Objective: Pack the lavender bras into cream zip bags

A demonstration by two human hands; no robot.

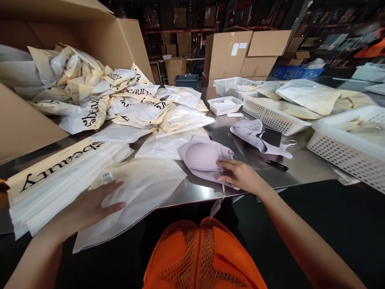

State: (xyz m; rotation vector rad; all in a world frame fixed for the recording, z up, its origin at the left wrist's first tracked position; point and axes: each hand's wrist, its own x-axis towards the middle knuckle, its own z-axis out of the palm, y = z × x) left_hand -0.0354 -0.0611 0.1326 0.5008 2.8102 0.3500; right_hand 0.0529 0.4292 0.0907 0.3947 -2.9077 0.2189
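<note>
My left hand [90, 208] lies over a flat frosted plastic bag [144, 192] with a small barcode label, its fingers spread. A folded lilac bra [200, 155] rests at the table's front edge, right of the bag. My right hand [240, 173] touches the bra's right side with fingers stretched out and thumb apart. From the bra a tag [215, 208] hangs on a string over the edge. Farther right is a second lilac garment [249, 134] with a black phone [271, 137] on it. Small black-handled snips [274, 163] lie just in front.
At the left, a stack of printed bags [60, 168] lies before a pile of filled bags [132, 100] spilling from a large carton [129, 48]. White perforated baskets [345, 148] line the right side. A small white tray [225, 106] sits behind the garments.
</note>
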